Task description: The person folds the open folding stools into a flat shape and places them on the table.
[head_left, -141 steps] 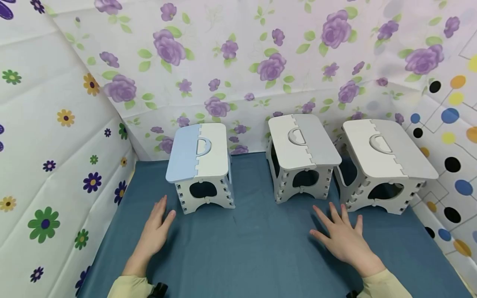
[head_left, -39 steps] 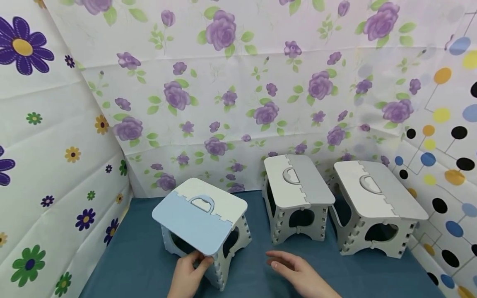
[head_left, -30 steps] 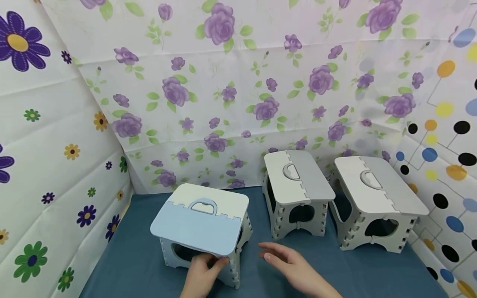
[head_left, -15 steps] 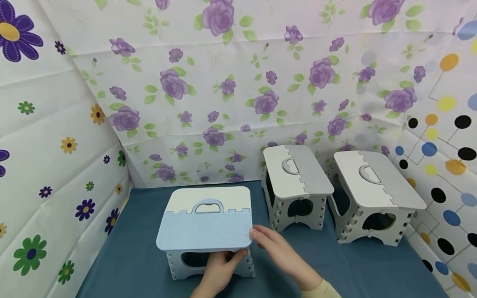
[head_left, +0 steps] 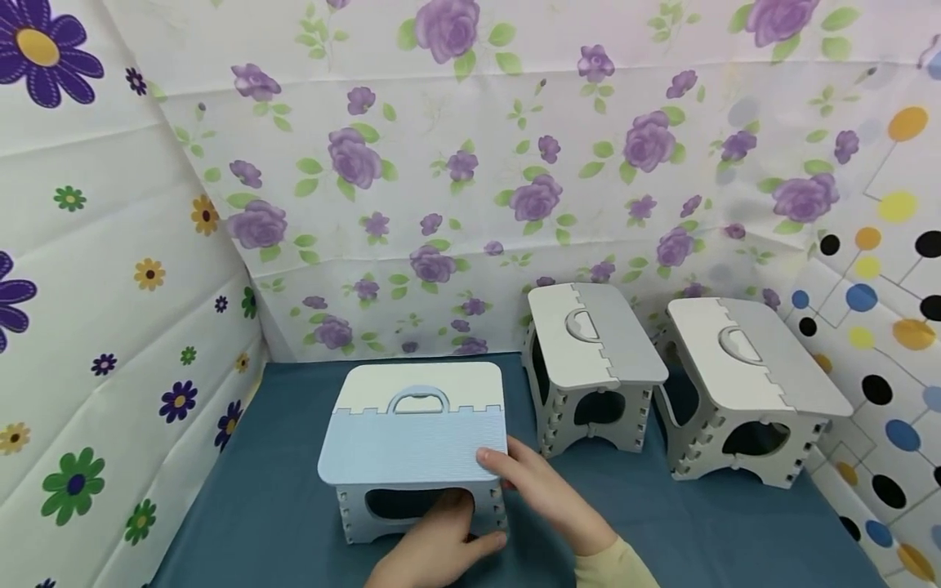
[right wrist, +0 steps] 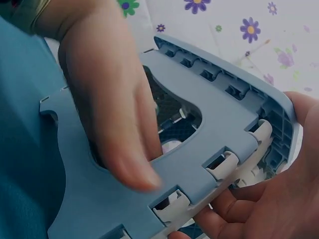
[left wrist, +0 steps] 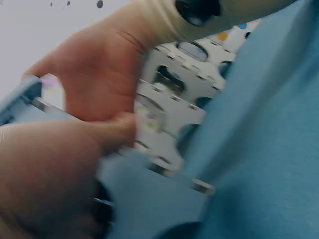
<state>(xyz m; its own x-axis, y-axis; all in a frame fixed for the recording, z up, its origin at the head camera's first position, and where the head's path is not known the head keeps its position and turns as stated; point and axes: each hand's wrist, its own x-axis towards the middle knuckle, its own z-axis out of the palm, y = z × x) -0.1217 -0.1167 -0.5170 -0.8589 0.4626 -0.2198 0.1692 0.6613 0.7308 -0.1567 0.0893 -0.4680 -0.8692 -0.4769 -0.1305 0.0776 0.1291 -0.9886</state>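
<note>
A small folding step stool (head_left: 419,449) stands on the blue cloth at the left, its light blue half towards me and its white half behind. My left hand (head_left: 437,543) has its fingers in the oval opening of the near blue panel; the thumb lies outside, as the right wrist view also shows. My right hand (head_left: 547,494) grips the stool's right near corner, thumb on the top and fingers below the edge. The right wrist view shows those fingers (right wrist: 232,206) against the white hinge side. The left wrist view is blurred but shows both hands at the stool.
Two white-and-grey folding step stools stand set up at the right, a nearer-to-middle stool (head_left: 599,343) and a far right stool (head_left: 757,367). Blue cloth (head_left: 243,498) covers the surface. A flowered sheet (head_left: 456,163) hangs behind, with patterned sheets on both sides.
The blue-and-white stool has turned until its blue half faces me and has come nearer. My left hand has reached into its front opening. My right hand has moved left and taken its corner.
</note>
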